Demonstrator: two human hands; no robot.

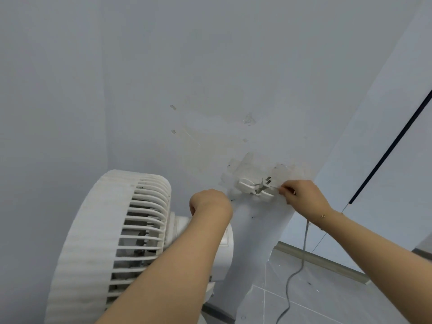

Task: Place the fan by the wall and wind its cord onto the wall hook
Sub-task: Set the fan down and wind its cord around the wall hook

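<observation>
Against the wall, at lower left, stands the white fan, its ribbed grille seen side-on and its motor housing partly hidden behind the left forearm. On the wall to the right of the fan sits the white hook, fixed amid patches of peeled paint and tape residue; a grey metal prong projects from its centre. The left hand is held as a closed fist just left of the hook, fingers curled inward; whether it holds anything cannot be determined. The right hand is just right of the hook, fingertips pinched together at the hook's right end; the pinched item is too small to identify with certainty. The grey cord hangs down below the right wrist, beside the wall, and curves across the tiled floor toward the bottom edge. A thin bracelet encircles the right wrist.
</observation>
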